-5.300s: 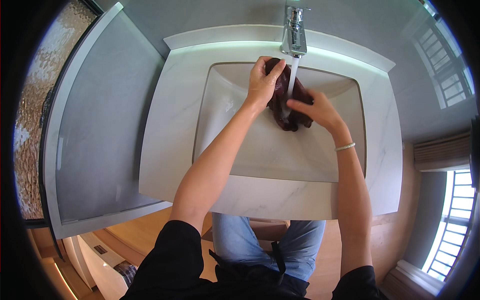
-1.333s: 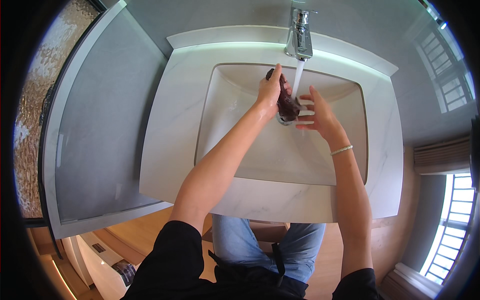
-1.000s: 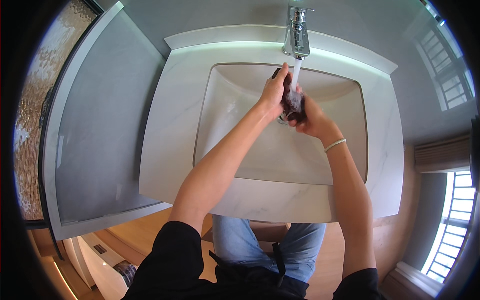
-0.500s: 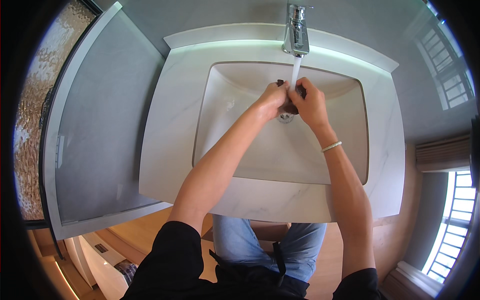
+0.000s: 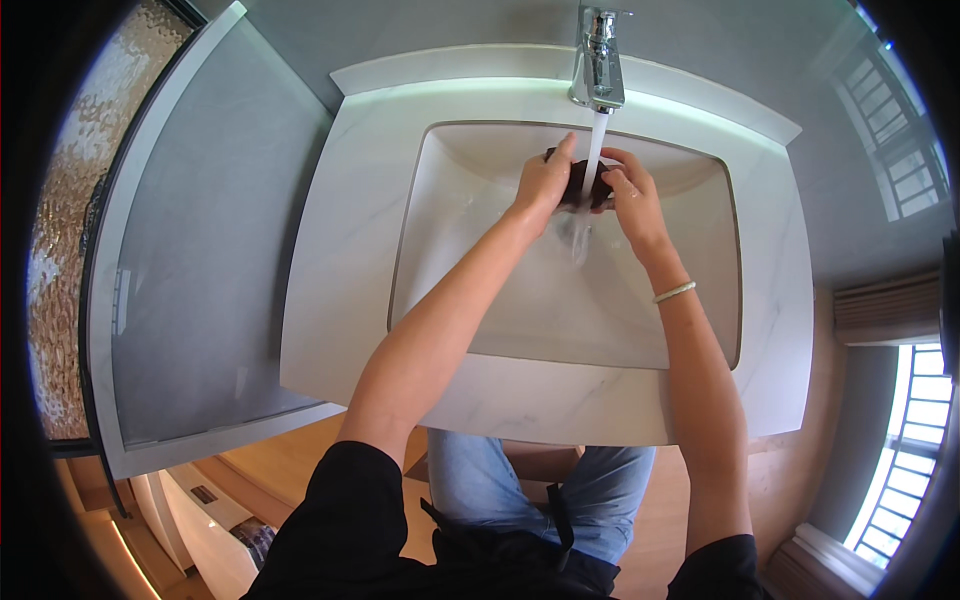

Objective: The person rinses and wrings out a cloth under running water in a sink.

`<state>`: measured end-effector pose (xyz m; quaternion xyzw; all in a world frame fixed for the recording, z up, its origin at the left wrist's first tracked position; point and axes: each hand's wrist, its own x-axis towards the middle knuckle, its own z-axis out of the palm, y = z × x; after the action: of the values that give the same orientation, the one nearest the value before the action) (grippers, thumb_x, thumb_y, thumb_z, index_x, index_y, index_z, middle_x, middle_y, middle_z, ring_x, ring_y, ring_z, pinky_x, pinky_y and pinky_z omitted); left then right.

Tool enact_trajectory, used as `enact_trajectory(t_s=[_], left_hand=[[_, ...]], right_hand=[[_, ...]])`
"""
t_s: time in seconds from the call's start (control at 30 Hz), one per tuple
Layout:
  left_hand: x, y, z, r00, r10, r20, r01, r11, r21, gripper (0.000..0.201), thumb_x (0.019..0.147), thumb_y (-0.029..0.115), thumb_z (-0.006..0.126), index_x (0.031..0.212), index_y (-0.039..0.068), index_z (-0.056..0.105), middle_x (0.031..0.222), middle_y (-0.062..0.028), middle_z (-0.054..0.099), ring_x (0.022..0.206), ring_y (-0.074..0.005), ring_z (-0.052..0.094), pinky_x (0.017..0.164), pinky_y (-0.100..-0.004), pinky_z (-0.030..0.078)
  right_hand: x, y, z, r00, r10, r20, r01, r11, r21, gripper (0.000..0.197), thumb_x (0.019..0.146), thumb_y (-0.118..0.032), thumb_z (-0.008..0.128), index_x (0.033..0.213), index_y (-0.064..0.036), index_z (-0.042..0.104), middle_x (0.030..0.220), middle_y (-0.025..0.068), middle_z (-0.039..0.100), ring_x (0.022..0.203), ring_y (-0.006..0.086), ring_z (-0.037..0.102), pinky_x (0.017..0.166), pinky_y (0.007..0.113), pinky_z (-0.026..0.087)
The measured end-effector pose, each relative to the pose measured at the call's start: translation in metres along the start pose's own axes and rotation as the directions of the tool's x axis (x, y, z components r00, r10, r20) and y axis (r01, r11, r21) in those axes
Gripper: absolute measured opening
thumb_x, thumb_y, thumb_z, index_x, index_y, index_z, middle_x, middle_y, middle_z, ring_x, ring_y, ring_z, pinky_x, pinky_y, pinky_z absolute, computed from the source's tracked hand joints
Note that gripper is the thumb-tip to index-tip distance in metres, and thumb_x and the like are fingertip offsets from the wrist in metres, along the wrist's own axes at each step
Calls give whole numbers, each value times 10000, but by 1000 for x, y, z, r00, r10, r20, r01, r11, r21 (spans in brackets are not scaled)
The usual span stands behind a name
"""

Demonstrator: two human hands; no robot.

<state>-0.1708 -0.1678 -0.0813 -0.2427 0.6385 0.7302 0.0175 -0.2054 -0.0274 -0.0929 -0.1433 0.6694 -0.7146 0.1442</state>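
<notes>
Between my two hands, over the white sink basin [image 5: 480, 310], is a small dark brown item [image 5: 577, 185] whose exact kind I cannot make out. A stream of water [image 5: 597, 140] from the chrome faucet [image 5: 600, 75] falls onto it and runs off toward the drain. My left hand [image 5: 543, 185] grips its left side, thumb pointing up. With bent fingers, my right hand [image 5: 632, 195] holds the right side; a pale bracelet [image 5: 675, 292] circles that wrist.
A white marbled countertop [image 5: 340, 250] with a raised back edge surrounds the basin. On the left stands a grey panel door [image 5: 210, 250] in a light frame. A barred window [image 5: 905, 450] is at the lower right. My jeans [image 5: 470, 480] show below the counter's front edge.
My hands have turned and spread slightly apart, exposing more of the dark item under the stream. Water now splashes down below it toward the drain.
</notes>
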Motion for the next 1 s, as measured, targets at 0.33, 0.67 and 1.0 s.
enact_trajectory(t_s=[0.33, 0.67, 1.0], left_hand=[[-6, 4, 3, 990, 3, 140, -48, 947, 317, 553, 736, 570, 715, 762, 20, 651, 630, -47, 609, 509, -122, 546, 469, -267, 417], [16, -18, -2, 970, 193, 148, -211, 971, 114, 356, 930, 357, 548, 922, 10, 624, 775, -78, 628, 630, -167, 580, 561, -319, 485], [-8, -3, 16, 971, 173, 164, -207, 953, 220, 435, 957, 439, 479, 899, 23, 592, 764, -24, 571, 707, -115, 522, 647, -286, 439]], right_hand=[[-6, -8, -17, 975, 112, 191, -133, 986, 101, 290, 887, -110, 519, 1116, 59, 574, 974, 113, 638, 851, 169, 612, 744, 297, 517], [-19, -27, -9, 924, 378, -67, -383, 906, -179, 465, 964, -415, 390, 1085, -1, 566, 950, 123, 616, 802, 194, 613, 683, 328, 512], [-14, -18, 5, 690, 671, 273, -723, 623, 298, 631, 944, -644, 166, 843, -113, 490, 634, 58, 494, 455, 121, 379, 401, 233, 277]])
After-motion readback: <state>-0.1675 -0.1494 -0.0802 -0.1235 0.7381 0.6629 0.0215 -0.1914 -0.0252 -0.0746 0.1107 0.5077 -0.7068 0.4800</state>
